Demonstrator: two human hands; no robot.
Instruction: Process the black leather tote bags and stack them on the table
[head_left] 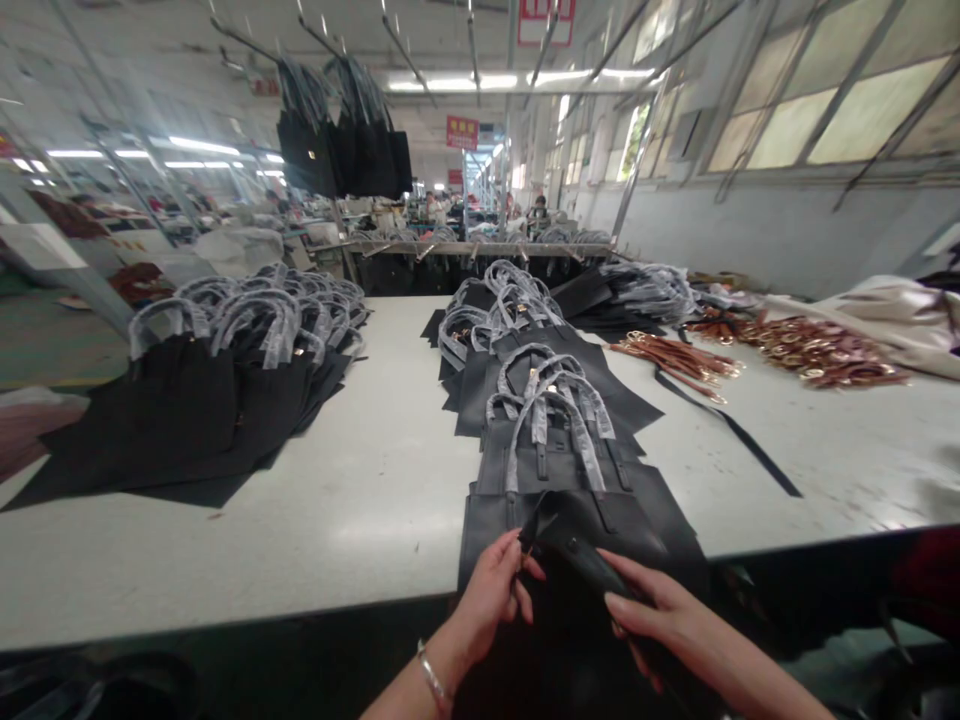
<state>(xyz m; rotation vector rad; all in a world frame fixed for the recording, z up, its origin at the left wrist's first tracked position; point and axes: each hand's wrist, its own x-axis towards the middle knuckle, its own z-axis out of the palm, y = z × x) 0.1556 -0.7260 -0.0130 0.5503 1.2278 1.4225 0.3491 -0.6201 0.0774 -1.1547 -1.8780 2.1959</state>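
Just in front of me at the table's front edge, my left hand (499, 580) pinches the narrow end of a black leather-like piece (551, 512), thumb against fingers. My right hand (656, 610) is closed around a long black piece with a small round stud (589, 565) near its end; its exact kind is unclear in the dark. Both hands are over the nearest of a row of overlapping black bag panels (667, 510). Their handles (559, 430) stand up, wrapped in clear plastic. Dark material hanging below my hands is too dim to make out.
Another pile of black bag panels (165, 400) with wrapped handles lies left on the pale table (375, 420). To the right are brown straps with gold-coloured clasps (817, 350), a loose black strap (757, 455) and pale cloth (885, 310). Black bags (341, 140) hang from a rack behind.
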